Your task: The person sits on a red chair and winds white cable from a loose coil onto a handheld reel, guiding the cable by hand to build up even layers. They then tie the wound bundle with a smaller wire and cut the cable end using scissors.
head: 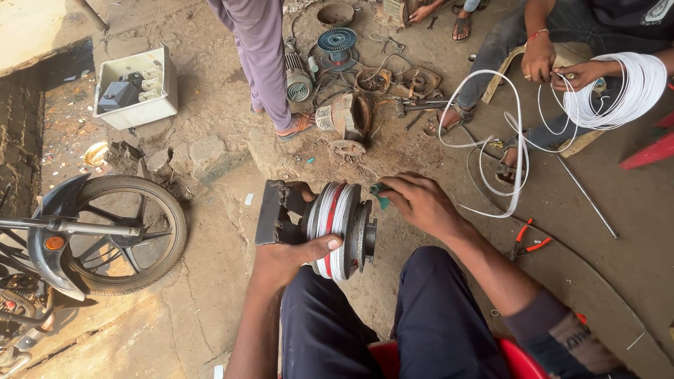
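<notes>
The left hand (284,256) grips the motor stator (337,230) from below, thumb pressed across its white-and-red winding, holding it above the knees. The right hand (420,203) is closed on a small green tool (381,198), whose tip touches the stator's upper rim. A dark flat block (270,212) is fixed to the stator's far left end.

One white open box (137,88) sits on the ground at upper left, holding a dark grey device and a few pale parts. Beyond the stator lie several motor housings (345,119) and one blue fan disc (337,40) among loose scrap.

Two other people are near: one stands in purple trousers (261,52); one sits at upper right, both hands on a coil of white wire (618,88), loops trailing close to the right hand. One pair of red-handled pliers (528,240) lies just right of the forearm. A motorcycle wheel (133,235) bounds the left; bare ground lies open between it and the left arm.
</notes>
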